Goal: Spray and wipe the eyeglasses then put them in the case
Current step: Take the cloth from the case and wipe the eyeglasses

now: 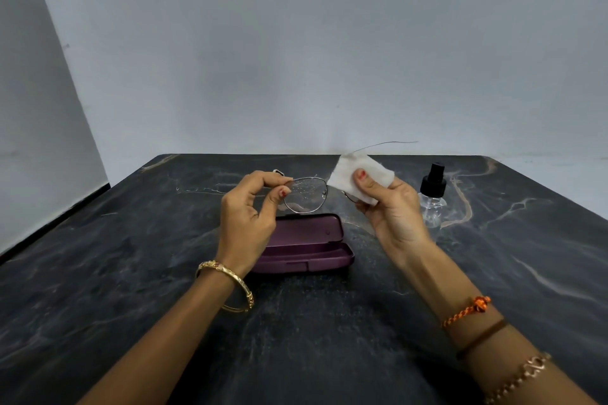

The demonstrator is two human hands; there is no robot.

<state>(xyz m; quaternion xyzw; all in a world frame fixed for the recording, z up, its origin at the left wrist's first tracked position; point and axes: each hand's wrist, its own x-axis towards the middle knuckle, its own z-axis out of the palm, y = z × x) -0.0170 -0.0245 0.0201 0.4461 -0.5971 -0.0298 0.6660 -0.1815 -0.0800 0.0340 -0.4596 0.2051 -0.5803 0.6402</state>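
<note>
Thin metal-framed eyeglasses (306, 196) are held in the air above the table, with droplets on the left lens. My left hand (250, 210) pinches the frame's left edge between thumb and fingers. My right hand (391, 210) holds a white cloth (360, 174) wrapped over the right lens, which is hidden by it. One temple arm sticks up and to the right past the cloth. Below the glasses lies an open purple case (306, 245), empty inside. A small clear spray bottle (432, 197) with a black top stands to the right of my right hand.
The dark marble table (131, 273) reaches to a grey wall at the back and a wall on the left. Bare tabletop lies left of the case and in front of it between my forearms.
</note>
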